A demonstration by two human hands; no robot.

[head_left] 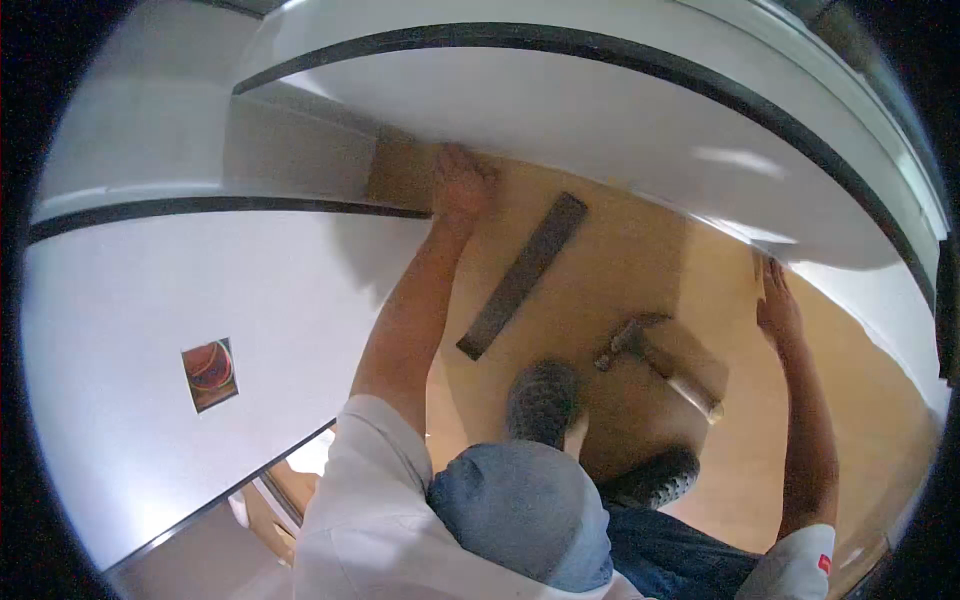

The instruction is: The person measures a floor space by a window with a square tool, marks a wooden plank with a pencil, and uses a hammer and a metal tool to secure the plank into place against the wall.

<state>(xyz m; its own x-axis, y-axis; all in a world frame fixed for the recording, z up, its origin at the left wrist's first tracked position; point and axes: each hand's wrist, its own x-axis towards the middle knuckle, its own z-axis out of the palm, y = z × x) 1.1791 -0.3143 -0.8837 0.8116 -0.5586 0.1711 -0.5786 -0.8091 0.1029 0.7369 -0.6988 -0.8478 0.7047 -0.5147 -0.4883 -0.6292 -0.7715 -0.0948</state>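
Left hand: the left hand [458,185] is reaching up at the end of a straight arm and pressing flat against the lower edge of the large white panel [560,120], near the corner where that panel is meeting another; the fingers are lying open, clamped on nothing.
Right hand: the right hand [776,305] is pushing with an open palm and upright fingers against the same edge further along, well apart from the other hand, and gripping nothing.
Large white panel: it is arching over the top of the view, a black strip running along it, its lower edge sitting over the floor between the two hands.
Second white panel: the second white panel [150,350] is filling the left side, black-edged too, with a small picture sticker [209,373] stuck on its face.
Floor: the tan wooden floor [620,260] is showing between the arms.
Flat dark bar: the flat dark bar [523,274] is lying slantwise on the floor, just right of the left forearm.
Hammer: the hammer [655,358] is lying on the floor near the shoes [545,400], apart from both hands.
Clothing: the person is wearing white short sleeves and blue trousers.
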